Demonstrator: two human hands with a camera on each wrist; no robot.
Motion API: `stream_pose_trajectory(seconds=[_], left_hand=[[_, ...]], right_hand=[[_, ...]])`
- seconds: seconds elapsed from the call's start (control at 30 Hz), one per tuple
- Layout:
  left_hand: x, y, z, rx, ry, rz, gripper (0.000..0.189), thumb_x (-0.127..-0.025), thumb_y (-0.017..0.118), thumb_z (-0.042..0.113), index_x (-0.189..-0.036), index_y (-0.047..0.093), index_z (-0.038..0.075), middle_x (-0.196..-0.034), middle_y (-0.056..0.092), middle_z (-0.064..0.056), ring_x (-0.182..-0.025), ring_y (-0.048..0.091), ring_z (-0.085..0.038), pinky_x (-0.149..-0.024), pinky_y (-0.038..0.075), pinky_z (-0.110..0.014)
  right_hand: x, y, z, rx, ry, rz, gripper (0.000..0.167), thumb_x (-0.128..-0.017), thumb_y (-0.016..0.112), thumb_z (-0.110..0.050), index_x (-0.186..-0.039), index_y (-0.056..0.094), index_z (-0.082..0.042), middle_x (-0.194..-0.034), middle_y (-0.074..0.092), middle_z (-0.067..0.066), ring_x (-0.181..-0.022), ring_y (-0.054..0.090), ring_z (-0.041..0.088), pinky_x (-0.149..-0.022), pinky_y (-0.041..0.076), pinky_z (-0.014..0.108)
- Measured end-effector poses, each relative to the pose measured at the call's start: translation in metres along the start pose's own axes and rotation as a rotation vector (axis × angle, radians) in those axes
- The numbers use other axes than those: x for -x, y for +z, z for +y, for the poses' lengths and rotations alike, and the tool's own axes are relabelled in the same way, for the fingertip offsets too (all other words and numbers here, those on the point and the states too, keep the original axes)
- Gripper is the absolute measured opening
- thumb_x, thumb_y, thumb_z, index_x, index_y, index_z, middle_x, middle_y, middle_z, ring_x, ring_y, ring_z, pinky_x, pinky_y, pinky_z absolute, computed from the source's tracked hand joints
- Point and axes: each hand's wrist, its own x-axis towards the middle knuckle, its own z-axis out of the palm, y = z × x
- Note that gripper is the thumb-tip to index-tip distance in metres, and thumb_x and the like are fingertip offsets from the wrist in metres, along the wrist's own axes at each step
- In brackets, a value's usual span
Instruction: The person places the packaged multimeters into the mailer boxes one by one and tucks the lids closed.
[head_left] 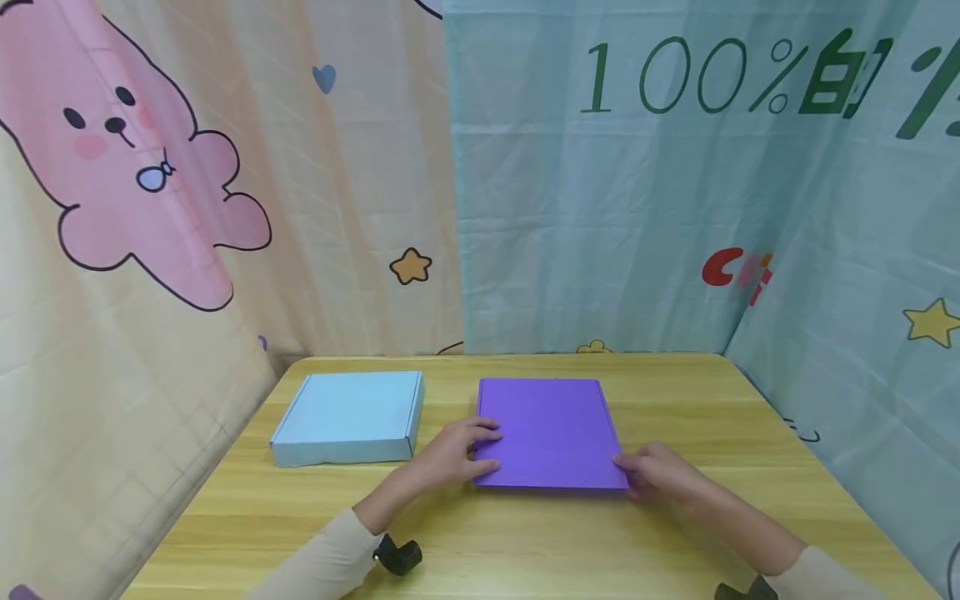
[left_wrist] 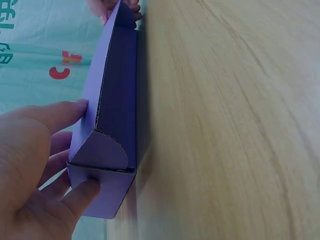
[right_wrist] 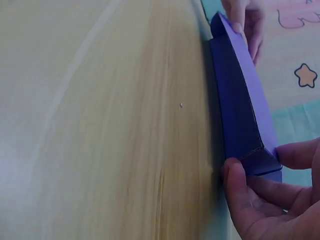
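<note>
A flat purple cardboard box [head_left: 551, 433] lies on the wooden table in front of me. Its lid's front edge stands slightly raised, with a dark purple front [left_wrist: 120, 80] below it and a rounded flap [left_wrist: 102, 150] at the near corner in the left wrist view. My left hand [head_left: 453, 450] holds the box's left side: thumb and some fingers lie over the lid, and another finger touches the side wall. At the front right corner, my right hand [head_left: 656, 471] pinches the box, thumb on the lid. Some right fingers are hidden beneath the edge in the head view.
Left of the purple box sits a light blue cardboard box [head_left: 356, 412], lid down. Both stand on a wood-grain table [head_left: 525, 542]. Printed curtains [head_left: 600, 208] hang behind and beside it. Black wrist straps show near the cuffs.
</note>
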Motion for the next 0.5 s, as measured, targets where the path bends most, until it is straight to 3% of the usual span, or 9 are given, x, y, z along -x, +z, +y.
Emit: stream_pose_trajectory(seconds=[0.13, 0.23, 0.5], left_hand=[[0.0, 0.0, 0.0, 0.023, -0.018, -0.002, 0.046, -0.094, 0.08, 0.026, -0.133, 0.069, 0.002, -0.143, 0.06, -0.005, -0.135, 0.052, -0.026, -0.11, 0.044, -0.04], [0.0, 0.001, -0.001, 0.032, -0.01, 0.004, 0.046, -0.094, 0.08, 0.026, -0.133, 0.069, 0.002, -0.143, 0.06, -0.005, -0.135, 0.051, -0.027, -0.109, 0.045, -0.041], [0.002, 0.0, -0.002, 0.104, -0.009, 0.047, 0.044, -0.091, 0.082, 0.023, -0.129, 0.071, 0.004, -0.142, 0.06, -0.008, -0.131, 0.055, -0.031, -0.105, 0.049, -0.045]], right_hand=[[0.0, -0.002, -0.002, 0.142, -0.011, 0.037, 0.032, -0.106, 0.059, -0.015, -0.097, 0.071, 0.014, -0.082, 0.07, 0.006, -0.073, 0.067, 0.016, -0.07, 0.06, 0.033], [-0.002, -0.005, -0.001, 0.263, -0.012, 0.055, 0.034, -0.106, 0.06, -0.021, -0.097, 0.074, 0.009, -0.084, 0.071, 0.005, -0.076, 0.067, 0.018, -0.071, 0.06, 0.035], [-0.007, -0.018, 0.006, 0.449, -0.136, -0.059, 0.031, -0.103, 0.065, -0.032, -0.088, 0.073, -0.006, -0.073, 0.063, 0.003, -0.064, 0.056, 0.017, -0.056, 0.047, 0.03]])
